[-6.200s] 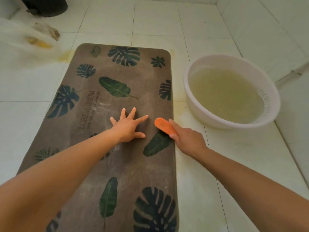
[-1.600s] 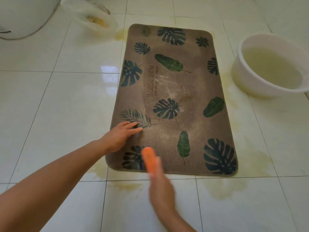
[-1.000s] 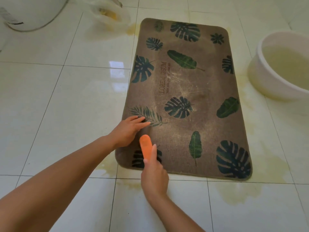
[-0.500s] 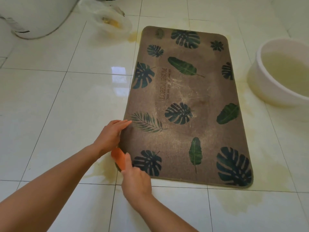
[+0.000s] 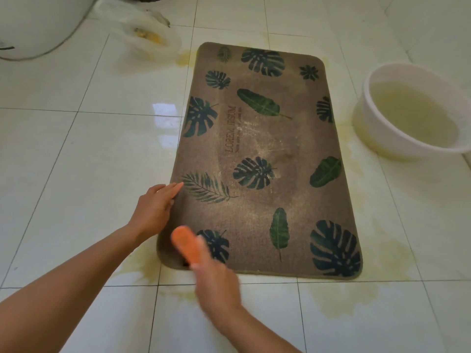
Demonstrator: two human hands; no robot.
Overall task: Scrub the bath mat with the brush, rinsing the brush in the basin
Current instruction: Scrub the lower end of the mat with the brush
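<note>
A brown bath mat (image 5: 270,154) printed with green leaves lies flat on the wet tiled floor. My left hand (image 5: 155,207) rests with straight fingers on the mat's left edge, near a fern print. My right hand (image 5: 216,284), blurred by motion, grips an orange brush (image 5: 186,244) that sits on the mat's near left corner. A white basin (image 5: 397,138) of cloudy yellowish water stands on the floor to the right of the mat, apart from both hands.
Yellowish puddles (image 5: 341,296) spread on the tiles around the mat's near and right edges. A crumpled plastic bag (image 5: 150,36) lies beyond the mat's far left corner. A large white rounded object (image 5: 33,26) fills the top left.
The brush has slid from the mat's left edge rightward onto the near left corner. My left hand stays on the mat's left edge.
</note>
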